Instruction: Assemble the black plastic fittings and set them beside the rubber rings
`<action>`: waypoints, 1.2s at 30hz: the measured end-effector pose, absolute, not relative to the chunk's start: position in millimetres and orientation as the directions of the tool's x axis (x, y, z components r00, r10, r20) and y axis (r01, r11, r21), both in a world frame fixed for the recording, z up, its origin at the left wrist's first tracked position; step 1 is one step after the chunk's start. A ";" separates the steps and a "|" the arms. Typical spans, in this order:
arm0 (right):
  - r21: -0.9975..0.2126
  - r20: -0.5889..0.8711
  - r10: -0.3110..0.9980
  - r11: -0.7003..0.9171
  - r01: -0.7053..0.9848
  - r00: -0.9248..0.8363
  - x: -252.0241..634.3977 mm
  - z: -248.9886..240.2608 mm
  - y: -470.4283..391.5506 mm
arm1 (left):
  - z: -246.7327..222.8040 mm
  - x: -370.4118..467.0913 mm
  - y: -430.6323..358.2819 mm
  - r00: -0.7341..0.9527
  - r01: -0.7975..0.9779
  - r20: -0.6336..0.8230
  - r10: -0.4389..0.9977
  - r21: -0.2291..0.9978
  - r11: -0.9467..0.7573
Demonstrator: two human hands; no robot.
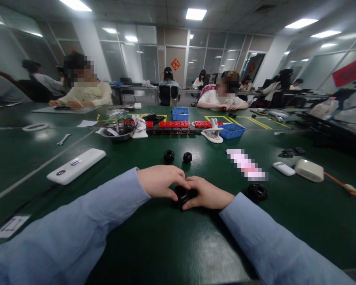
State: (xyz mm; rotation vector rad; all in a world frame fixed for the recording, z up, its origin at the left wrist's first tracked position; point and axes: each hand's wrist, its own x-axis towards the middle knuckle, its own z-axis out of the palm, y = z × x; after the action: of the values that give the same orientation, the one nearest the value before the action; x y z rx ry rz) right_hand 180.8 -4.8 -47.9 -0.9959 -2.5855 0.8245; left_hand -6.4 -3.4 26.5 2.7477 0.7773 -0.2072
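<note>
So I had both hands together around this black ring (180,192) on the near part of the green table (154,245), pretty much dead centre in front of me. My left hand (163,182) had it from the left and over the top, my right hand (209,194) was curled around the other side, and my fingertips about met at the far edge. The thing was glossy black and round like a little tyre, with a chunky outer edge and an open hole in the middle. My fingers hid part of the rim, so I can't tell what that bit looked like.

Another black tyre (257,191) lay just past my right sleeve (255,229), same shiny, knobbly look. A bit farther out, two smaller ones sat side by side, not touching: the left small tyre (169,156) and the right small tyre (187,158).

Off to the left was a long white device (77,166), with a wrench (64,139) beyond it. Past that lot I had a metal bowl (118,136) full of dark bits, a row of red blocks (178,124) and two bins, a near blue bin (232,131) and a far blue bin (180,114). Across the table, a person in white (222,97) leaned on their arms.
</note>
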 end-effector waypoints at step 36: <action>-0.549 0.097 0.810 0.528 0.648 -0.578 168.9 -49.6 -10.6 | 23.6 5.9 -16.8 0.638 0.770 -0.090 0.765 0.040 -0.637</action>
State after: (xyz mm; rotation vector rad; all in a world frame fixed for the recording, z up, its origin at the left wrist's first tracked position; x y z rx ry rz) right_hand 168.9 -10.6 -49.6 -1.2072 -2.4301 0.6651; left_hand 5.9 -16.8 23.6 2.7751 1.3024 -0.0990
